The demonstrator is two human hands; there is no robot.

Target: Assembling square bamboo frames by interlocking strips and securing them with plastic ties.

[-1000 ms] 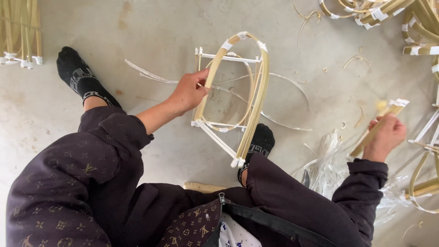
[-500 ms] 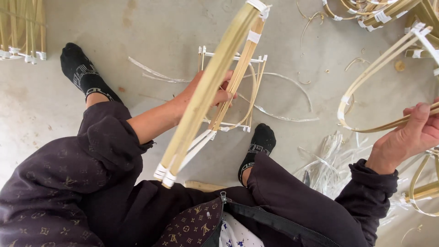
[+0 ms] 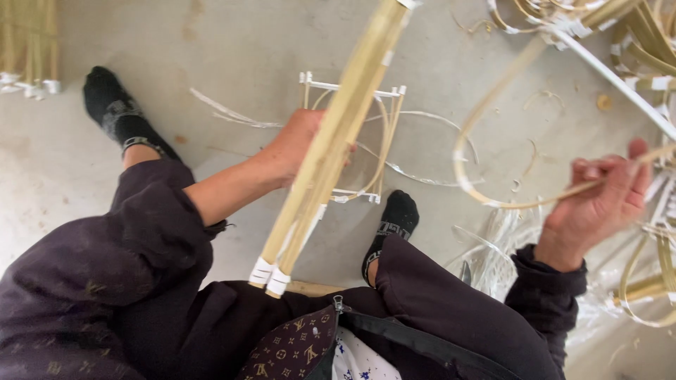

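At the far left a bundle of cane lay on the floor, well clear of us. Our left hand was closed round the long taped rods, which slanted from our lap up past the top of the view, crossing in front of the small frame that stood on the floor between our socked feet. We judged the rods the main risk: held near the middle, their free lower end could swing and knock the frame over. The thin strips lying loose beside the frame could also snag. To the right, our right hand was pinched on a thin curved hoop; it looked springy, and a loose pinch might have let it whip free into the pile of bent frames at the upper right.
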